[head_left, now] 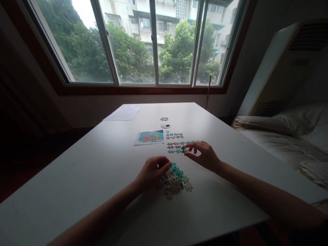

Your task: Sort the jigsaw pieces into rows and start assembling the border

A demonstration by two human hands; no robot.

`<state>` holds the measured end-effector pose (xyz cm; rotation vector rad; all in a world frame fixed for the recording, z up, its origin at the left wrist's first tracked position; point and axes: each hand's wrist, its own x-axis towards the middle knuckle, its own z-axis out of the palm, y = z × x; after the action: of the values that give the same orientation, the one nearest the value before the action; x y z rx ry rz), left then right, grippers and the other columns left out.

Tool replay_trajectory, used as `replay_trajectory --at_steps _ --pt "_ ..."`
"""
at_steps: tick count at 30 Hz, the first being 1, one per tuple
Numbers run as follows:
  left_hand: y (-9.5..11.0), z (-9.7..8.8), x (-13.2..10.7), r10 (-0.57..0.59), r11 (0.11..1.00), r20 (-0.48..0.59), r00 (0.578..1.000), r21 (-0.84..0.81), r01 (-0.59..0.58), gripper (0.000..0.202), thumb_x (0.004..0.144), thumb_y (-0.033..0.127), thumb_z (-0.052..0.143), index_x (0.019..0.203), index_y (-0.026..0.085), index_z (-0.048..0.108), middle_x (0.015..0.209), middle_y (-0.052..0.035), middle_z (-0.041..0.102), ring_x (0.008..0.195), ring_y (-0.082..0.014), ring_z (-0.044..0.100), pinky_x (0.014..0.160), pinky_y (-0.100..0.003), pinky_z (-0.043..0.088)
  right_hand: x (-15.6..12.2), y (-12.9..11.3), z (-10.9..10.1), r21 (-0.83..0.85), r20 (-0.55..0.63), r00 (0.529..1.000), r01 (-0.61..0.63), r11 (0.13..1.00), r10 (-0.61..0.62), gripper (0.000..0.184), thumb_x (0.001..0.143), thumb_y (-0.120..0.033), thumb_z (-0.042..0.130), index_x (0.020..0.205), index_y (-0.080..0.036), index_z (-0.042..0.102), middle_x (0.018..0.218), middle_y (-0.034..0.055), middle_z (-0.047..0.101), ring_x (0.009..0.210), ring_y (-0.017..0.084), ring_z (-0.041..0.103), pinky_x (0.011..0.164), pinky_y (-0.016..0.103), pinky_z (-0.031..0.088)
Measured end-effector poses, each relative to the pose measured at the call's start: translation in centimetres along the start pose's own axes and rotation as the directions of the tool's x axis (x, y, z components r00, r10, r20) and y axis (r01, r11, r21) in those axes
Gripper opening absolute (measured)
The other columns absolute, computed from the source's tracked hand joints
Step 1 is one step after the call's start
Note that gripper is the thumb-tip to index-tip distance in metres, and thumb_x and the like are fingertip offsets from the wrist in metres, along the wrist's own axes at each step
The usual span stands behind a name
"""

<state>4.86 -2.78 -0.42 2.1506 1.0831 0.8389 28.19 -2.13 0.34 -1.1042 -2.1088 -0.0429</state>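
Observation:
My right hand (203, 155) is over the right side of the laid-out rows, thumb and index finger pinching a dark puzzle piece (183, 149) that looks tilted up. Several rows of jigsaw pieces (176, 136) lie spaced apart beyond it, mostly teal with some pink. Curled at the upper left of a heap of puzzle pieces (174, 181) is my left hand (155, 169); its thumb and fingers are closed together, and whatever they may hold is hidden. Teal faces and plain pale backs both show in the heap. Left of the rows lies a colourful cartoon picture sheet (150, 137).
A white table (102, 177) bears everything. White paper (123, 113) lies at its far left corner, and two small round items (165, 126) sit beyond the rows. A pale sofa (276, 136) stands to the right, a window (135, 54) behind the table.

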Motion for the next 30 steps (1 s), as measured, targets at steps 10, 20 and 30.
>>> replay_trajectory --at_steps 10,20,30 --pt "0.1 -0.1 0.1 0.003 1.0 -0.003 1.0 0.016 -0.003 0.026 0.08 0.032 0.05 0.068 0.013 0.062 0.056 0.002 0.053 0.051 -0.009 0.041 0.048 -0.018 0.032 0.1 0.1 -0.2 -0.042 0.039 0.999 -0.001 0.999 0.003 0.027 0.079 -0.041 0.056 0.094 -0.02 0.062 0.072 0.001 0.066 0.058 0.011 0.056 0.068 0.027 0.038" --pt "-0.6 0.1 0.2 -0.002 1.0 -0.007 1.0 0.026 0.002 0.026 0.08 0.032 0.049 0.068 0.014 0.062 0.056 0.002 0.053 0.051 -0.0091 0.041 0.049 -0.019 0.032 0.4 0.4 -0.1 -0.086 0.047 0.999 -0.018 0.996 0.023 0.026 0.079 -0.041 0.055 0.095 -0.021 0.061 0.07 -0.0001 0.065 0.057 0.01 0.055 0.07 0.028 0.038" --pt "-0.3 -0.2 0.2 -0.026 0.999 -0.011 1.0 0.026 0.026 0.025 0.08 0.032 0.049 0.068 0.014 0.062 0.057 0.0014 0.055 0.052 -0.0097 0.042 0.049 -0.019 0.032 3.8 5.4 0.2 -0.071 0.235 0.942 -0.231 0.97 0.241 0.028 0.074 -0.041 0.057 0.093 -0.021 0.062 0.071 0.0 0.065 0.059 0.011 0.056 0.056 0.023 0.039"
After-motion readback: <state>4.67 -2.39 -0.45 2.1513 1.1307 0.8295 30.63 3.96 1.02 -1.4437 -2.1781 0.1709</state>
